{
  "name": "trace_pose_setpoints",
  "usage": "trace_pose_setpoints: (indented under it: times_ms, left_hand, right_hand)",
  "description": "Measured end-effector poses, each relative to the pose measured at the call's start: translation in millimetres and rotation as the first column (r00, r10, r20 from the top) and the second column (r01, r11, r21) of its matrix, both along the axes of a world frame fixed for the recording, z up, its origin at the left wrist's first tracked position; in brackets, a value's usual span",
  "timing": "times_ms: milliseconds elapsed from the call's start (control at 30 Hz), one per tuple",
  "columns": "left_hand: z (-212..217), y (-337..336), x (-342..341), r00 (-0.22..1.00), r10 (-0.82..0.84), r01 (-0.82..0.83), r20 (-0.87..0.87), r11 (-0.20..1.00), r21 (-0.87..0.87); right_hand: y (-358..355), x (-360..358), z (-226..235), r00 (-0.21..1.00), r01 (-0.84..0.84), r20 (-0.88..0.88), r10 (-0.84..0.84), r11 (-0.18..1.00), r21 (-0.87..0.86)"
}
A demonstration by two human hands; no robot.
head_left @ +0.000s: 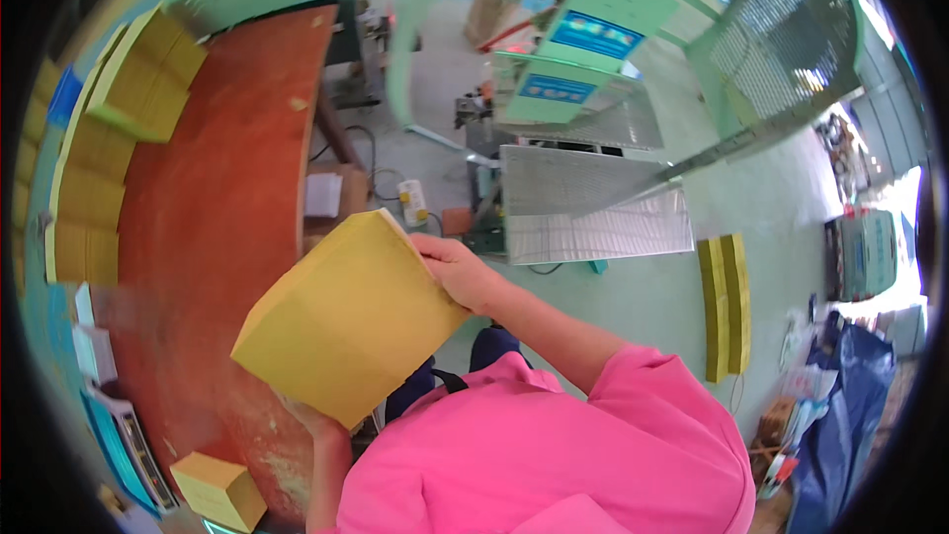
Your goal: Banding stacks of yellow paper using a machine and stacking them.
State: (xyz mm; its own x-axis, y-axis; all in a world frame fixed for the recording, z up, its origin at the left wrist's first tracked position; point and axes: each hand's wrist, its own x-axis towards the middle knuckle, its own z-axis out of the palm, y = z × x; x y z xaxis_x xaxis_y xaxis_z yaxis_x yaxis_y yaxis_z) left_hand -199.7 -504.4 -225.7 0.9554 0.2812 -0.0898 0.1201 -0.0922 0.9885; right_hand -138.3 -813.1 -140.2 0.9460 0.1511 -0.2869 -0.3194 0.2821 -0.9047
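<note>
At the red table's (213, 208) edge, I see a yellow block (346, 311), apparently paper, held between both hands: the right hand (463, 275) grips its upper right side, the left hand (314, 420) its lower edge, fingers partly hidden. Similar stacks (148, 79) already stand leftward; this one isn't yet set down. How many are left, I can't tell.

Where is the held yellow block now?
The yellow block is left of centre in the head view, between left hand and right hand, partly hiding the red tabletop.
</note>
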Motion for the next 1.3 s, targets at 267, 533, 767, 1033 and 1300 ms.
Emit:
trace_pose_setpoints:
  times_ms: [267,533,767,1033,1300]
  left_hand:
    - [-121,-251,28,0.895,-0.401,0.398,0.195,0.916,0.058]
    - [-84,-547,68,0.643,-0.622,0.274,0.448,0.732,0.623]
    - [-109,-519,10,0.706,-0.690,0.461,0.159,0.619,0.637]
    - [-89,-531,-10,0.715,-0.699,0.638,0.028,0.668,0.384]
    - [-67,-639,42,0.531,-0.819,0.554,0.216,0.529,0.643]
  right_hand:
    - [-265,-70,-42,0.935,0.356,-0.006,-0.356,0.933,0.063]
    - [-499,-91,-138,0.772,0.542,0.263,-0.578,0.816,0.202]
    - [-536,-109,-156,0.791,0.481,0.313,-0.525,0.851,0.210]
    - [-539,-135,-127,0.755,0.653,0.081,-0.651,0.757,0.001]
    - [-544,-138,-120,0.118,0.991,-0.008,-0.993,0.117,0.072]
